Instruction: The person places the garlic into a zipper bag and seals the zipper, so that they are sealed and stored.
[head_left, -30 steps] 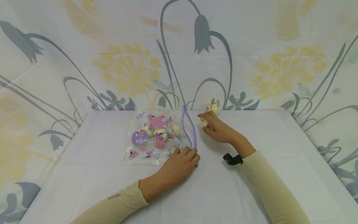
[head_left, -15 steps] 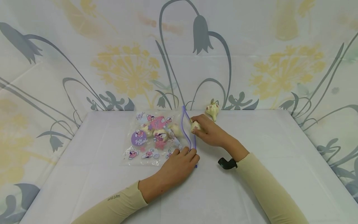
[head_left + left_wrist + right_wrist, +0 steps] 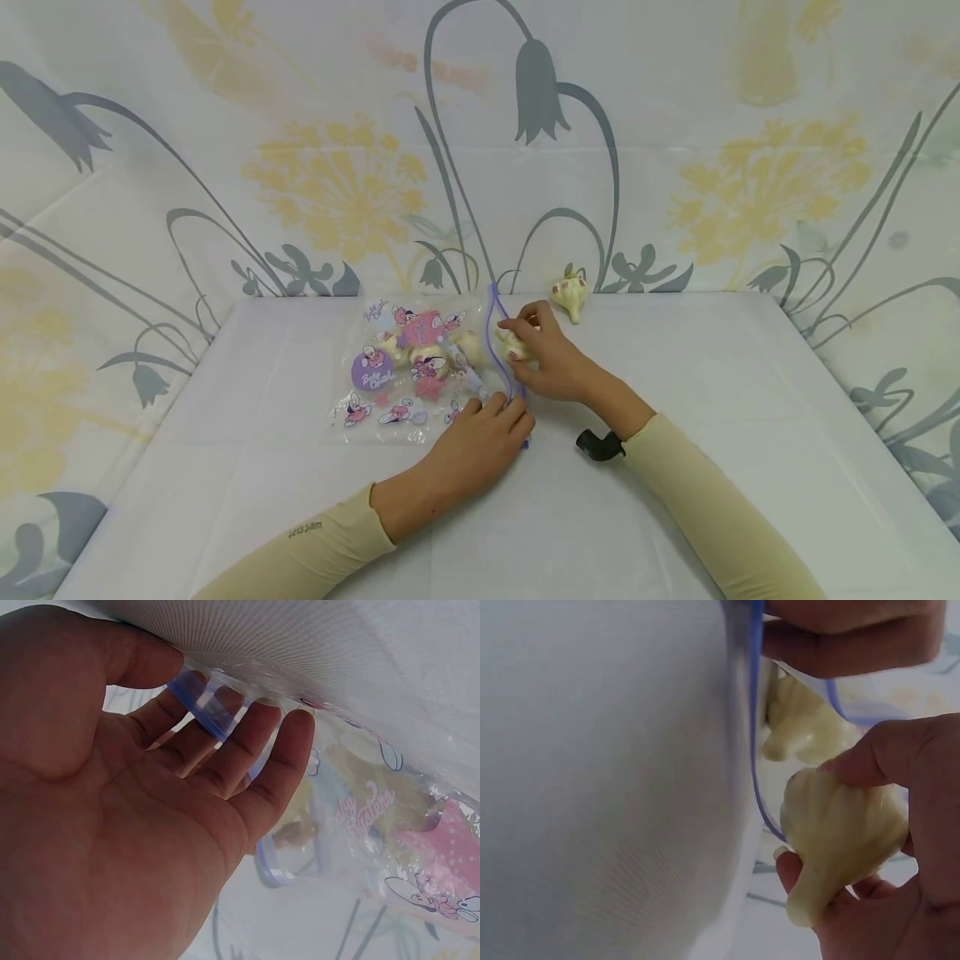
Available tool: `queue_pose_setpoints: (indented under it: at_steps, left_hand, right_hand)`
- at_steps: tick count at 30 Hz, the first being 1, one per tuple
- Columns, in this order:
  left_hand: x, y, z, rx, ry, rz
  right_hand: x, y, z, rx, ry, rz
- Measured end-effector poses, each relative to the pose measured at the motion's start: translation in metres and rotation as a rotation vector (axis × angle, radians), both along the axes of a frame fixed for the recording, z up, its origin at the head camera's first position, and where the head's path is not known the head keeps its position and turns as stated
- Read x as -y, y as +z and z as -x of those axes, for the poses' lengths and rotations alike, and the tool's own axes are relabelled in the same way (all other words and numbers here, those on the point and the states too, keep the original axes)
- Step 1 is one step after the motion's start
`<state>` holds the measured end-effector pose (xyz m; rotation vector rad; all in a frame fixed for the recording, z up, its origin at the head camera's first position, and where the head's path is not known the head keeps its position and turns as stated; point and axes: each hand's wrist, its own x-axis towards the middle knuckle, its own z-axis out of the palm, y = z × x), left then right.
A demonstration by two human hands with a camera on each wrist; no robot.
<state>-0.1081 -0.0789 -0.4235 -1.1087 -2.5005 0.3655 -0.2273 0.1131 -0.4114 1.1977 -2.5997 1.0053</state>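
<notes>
My right hand [image 3: 551, 360] grips a pale garlic bulb [image 3: 516, 345] at the mouth of a clear zip bag [image 3: 372, 369]. In the right wrist view the bulb [image 3: 844, 825] sits between thumb and fingers, its stubby stem pointing down, beside the bag's purple zip strip [image 3: 756, 750]. My left hand [image 3: 480, 442] holds the near end of that mouth, the thumb at the zip in the left wrist view. The bag lies flat, printed with pink and purple cartoons, and several garlic bulbs show through it. One more bulb [image 3: 570, 297] lies behind my right hand.
A white cloth covers the table [image 3: 600, 517]. Behind it hangs a flower-printed curtain [image 3: 660, 192] meeting the table's back edge. A black strap piece [image 3: 600, 445] juts from my right wrist.
My right hand has picked up a garlic bulb from beside the other one and carried it left to the bag's mouth. My left hand stays on the bag.
</notes>
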Motion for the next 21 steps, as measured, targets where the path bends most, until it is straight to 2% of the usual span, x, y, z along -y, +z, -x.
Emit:
queue_pose_setpoints:
  at_steps: [3, 7, 14, 21]
  left_hand:
    - [0.0, -0.0003, -0.0004, -0.006, 0.001, 0.0]
    - [-0.0004, -0.0003, -0.0004, -0.011, 0.002, 0.002]
    - [-0.0009, 0.0009, 0.0003, 0.007, 0.007, 0.008]
    - [-0.0007, -0.0004, 0.0004, -0.005, 0.005, 0.008]
  right_hand:
    - [0.0037, -0.0033, -0.0009, -0.069, 0.007, -0.008]
    - [0.0072, -0.0033, -0.004, -0.108, -0.004, -0.022]
    - [0.0092, -0.0017, -0.0051, -0.119, -0.036, -0.022]
    - [0.01, -0.0037, -0.0039, -0.116, -0.033, -0.017]
